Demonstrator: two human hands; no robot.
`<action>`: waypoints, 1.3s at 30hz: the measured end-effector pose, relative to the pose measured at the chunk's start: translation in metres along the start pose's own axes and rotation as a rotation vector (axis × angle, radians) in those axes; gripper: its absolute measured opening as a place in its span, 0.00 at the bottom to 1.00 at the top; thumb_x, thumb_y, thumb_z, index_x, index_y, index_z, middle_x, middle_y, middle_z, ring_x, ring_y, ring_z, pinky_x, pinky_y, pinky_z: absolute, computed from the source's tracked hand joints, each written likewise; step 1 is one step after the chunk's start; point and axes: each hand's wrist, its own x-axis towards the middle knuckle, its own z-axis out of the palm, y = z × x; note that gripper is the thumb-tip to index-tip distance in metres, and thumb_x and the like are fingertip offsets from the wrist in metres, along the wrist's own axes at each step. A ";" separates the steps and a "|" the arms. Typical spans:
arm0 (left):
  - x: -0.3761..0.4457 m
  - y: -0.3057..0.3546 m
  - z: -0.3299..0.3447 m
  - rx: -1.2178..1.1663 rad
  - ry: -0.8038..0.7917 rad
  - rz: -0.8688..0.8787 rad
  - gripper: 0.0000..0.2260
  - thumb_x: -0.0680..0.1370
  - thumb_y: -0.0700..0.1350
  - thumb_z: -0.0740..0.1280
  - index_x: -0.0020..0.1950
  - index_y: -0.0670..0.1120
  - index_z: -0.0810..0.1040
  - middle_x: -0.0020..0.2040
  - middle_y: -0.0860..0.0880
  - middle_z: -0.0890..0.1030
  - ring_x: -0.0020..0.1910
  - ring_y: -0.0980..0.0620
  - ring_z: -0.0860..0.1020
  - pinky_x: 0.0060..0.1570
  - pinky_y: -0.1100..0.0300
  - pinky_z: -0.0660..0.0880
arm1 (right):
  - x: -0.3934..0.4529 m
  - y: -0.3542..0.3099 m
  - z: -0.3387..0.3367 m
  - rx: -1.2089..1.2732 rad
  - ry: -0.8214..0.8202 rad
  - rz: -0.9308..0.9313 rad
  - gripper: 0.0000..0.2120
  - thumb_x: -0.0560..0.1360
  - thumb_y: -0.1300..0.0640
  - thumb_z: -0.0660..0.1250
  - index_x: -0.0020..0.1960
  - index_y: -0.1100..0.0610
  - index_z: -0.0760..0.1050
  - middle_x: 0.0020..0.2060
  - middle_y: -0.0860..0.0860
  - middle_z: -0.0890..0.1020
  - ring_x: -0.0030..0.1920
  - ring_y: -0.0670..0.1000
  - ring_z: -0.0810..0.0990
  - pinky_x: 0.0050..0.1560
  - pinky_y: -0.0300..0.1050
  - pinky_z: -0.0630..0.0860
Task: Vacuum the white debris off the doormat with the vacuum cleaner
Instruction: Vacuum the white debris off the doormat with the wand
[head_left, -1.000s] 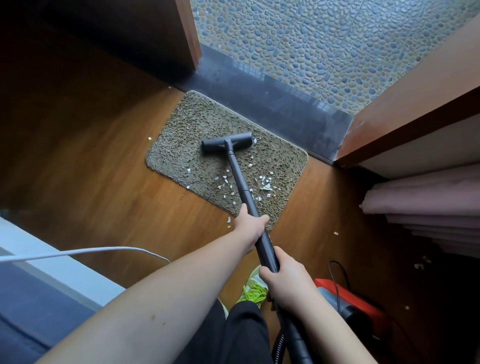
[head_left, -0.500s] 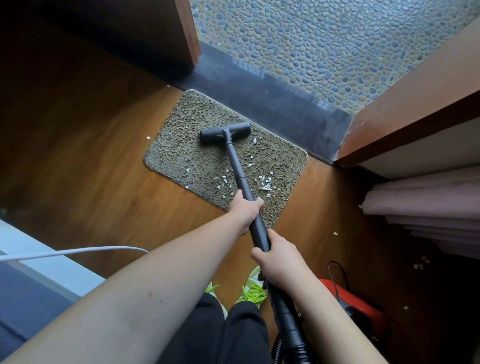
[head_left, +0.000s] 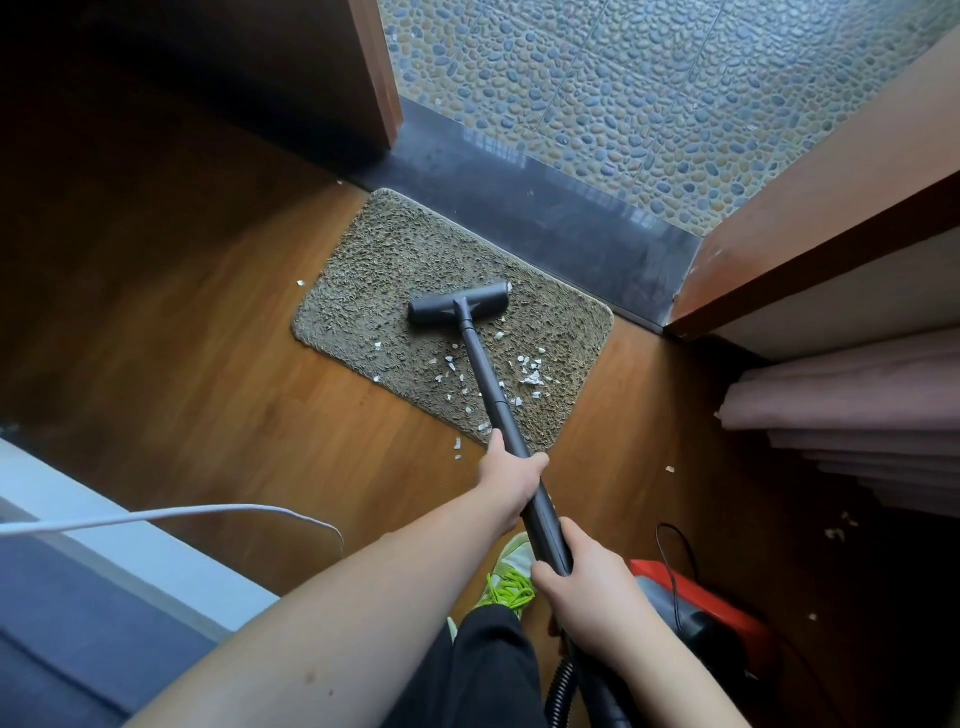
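Doormat (head_left: 415, 275): brown, shaggy, rectangular, flat on wooden floor (head_left: 182, 364), far long edge close along dark stone threshold (head_left: 571, 228), pebble-patterned tiling (head_left: 649, 93) beyond. White debris (head_left: 530, 375): small flakes clustered on near half of mat, either side of wand, densest just right of it; single flake touching right end of nozzle; a few strays off the mat on bare wood near its left edge, near corner and further right. Vacuum nozzle (head_left: 457, 310): dark grey T-shaped head, resting on mat around its middle, beyond most of the flakes. Wand (head_left: 488, 387): dark grey tube, slanting from nozzle back toward viewer across near edge of mat. Left hand (head_left: 511, 470): wrapped around wand just past near edge of mat, thumb over top. Right hand (head_left: 582, 582): lower on wand, fingers curled round it, just above where ribbed black hose (head_left: 558, 686) joins. Vacuum body (head_left: 711, 608): red and black, on floor at lower right, thin black cord looping beside it. White cable (head_left: 182, 515): arcing in from left edge above floor. Shoe (head_left: 511, 577) with bright green laces, under wand between the two hands. Pink folded fabric (head_left: 857, 395): stacked at right. Wooden door edge (head_left: 810, 218): right of threshold
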 end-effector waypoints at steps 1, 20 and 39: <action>-0.001 -0.005 0.003 0.010 0.005 -0.005 0.43 0.68 0.50 0.69 0.80 0.57 0.52 0.61 0.45 0.75 0.51 0.37 0.82 0.50 0.42 0.81 | -0.003 0.004 0.000 0.001 -0.006 -0.001 0.07 0.73 0.51 0.62 0.50 0.48 0.69 0.38 0.52 0.79 0.38 0.57 0.81 0.40 0.49 0.79; -0.025 -0.031 0.033 0.203 0.009 0.018 0.37 0.76 0.48 0.68 0.80 0.56 0.52 0.67 0.46 0.74 0.56 0.44 0.79 0.56 0.50 0.78 | -0.033 0.050 0.002 0.081 0.012 0.022 0.10 0.74 0.49 0.63 0.55 0.43 0.69 0.35 0.51 0.78 0.36 0.53 0.80 0.41 0.49 0.81; 0.016 0.042 0.033 0.237 0.054 0.093 0.36 0.74 0.48 0.69 0.79 0.54 0.57 0.63 0.43 0.75 0.54 0.43 0.78 0.49 0.51 0.80 | 0.028 0.001 -0.030 0.109 0.061 0.046 0.05 0.73 0.53 0.61 0.43 0.50 0.64 0.38 0.54 0.80 0.33 0.56 0.82 0.35 0.46 0.79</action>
